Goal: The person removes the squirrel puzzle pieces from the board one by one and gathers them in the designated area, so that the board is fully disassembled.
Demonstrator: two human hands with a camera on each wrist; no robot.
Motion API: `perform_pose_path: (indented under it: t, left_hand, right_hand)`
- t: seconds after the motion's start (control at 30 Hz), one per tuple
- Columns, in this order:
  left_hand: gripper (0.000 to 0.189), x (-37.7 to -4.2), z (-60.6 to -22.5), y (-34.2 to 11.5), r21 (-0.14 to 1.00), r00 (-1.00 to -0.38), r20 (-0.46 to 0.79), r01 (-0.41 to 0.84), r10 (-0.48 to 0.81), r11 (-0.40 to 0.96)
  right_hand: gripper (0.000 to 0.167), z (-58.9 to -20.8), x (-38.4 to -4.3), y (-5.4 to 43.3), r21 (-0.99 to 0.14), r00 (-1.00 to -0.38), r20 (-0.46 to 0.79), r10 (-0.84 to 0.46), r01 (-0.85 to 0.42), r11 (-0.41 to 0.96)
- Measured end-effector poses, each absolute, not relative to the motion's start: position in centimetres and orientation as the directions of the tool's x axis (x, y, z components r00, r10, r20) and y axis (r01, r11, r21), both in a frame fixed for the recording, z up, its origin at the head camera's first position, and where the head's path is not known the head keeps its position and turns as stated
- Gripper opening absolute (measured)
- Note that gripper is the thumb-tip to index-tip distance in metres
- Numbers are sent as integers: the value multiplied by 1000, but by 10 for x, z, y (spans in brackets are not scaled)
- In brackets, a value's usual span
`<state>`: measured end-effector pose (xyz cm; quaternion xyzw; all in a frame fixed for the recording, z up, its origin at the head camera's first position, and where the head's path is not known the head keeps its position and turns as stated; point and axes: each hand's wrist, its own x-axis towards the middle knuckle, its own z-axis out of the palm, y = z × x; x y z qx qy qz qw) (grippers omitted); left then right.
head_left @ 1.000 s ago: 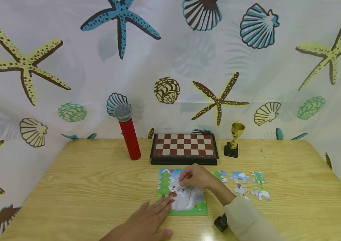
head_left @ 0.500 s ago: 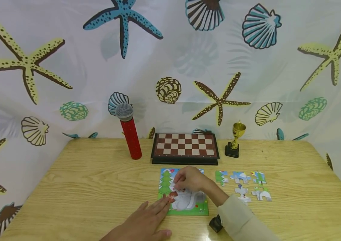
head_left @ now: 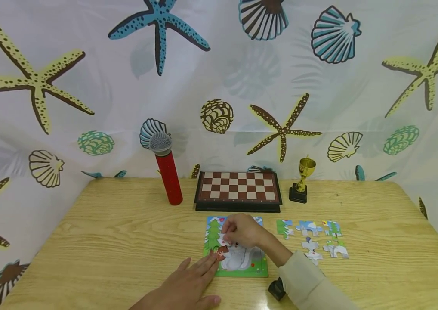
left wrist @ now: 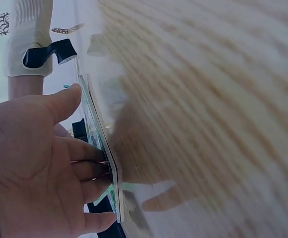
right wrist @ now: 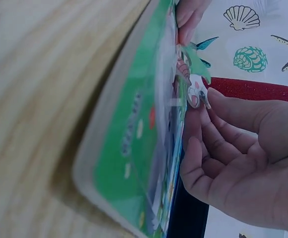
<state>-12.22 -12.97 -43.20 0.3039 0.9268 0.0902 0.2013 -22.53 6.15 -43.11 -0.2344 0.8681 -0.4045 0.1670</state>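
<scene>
A picture puzzle board (head_left: 259, 272) with a grey squirrel, a green tree and a green border lies in front of me. My right hand (head_left: 244, 230) is over its upper middle. In the right wrist view, the thumb and fingers of that hand pinch a small puzzle piece (right wrist: 195, 94), white and pink with some green, tilted up at the picture's surface. My left hand (head_left: 188, 282) rests with extended fingers on the board's lower left edge, fingertips beside the brown acorn. From the left wrist view, the fingers reach over the board's edge.
Several loose puzzle pieces (head_left: 310, 245) lie right of the board. Behind it stands a checkered board box (head_left: 237, 191), with a red microphone (head_left: 169, 176) to its left and a gold trophy cup (head_left: 302, 178) to its right. A patterned cloth (head_left: 219, 64) hangs behind the table.
My right hand has shifted a little left and slightly down over the puzzle, then stayed nearly in place. The left hand keeps its spot on the board's edge.
</scene>
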Motion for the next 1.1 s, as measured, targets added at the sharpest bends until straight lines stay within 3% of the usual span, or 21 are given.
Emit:
perform_pose_path:
  t: [0.63,1.1]
  left_hand:
    - [77,-125,-432,-129,270,-731,-327,535,598,801]
    - [83,-125,-432,-130,295,-726,-317,536,610,791]
  right_hand:
    - [5,-427,-224,69,-778,-844,-16,-536,-326,537]
    - [4,-422,-220,131,-798,-860,-21,-510,-293,526]
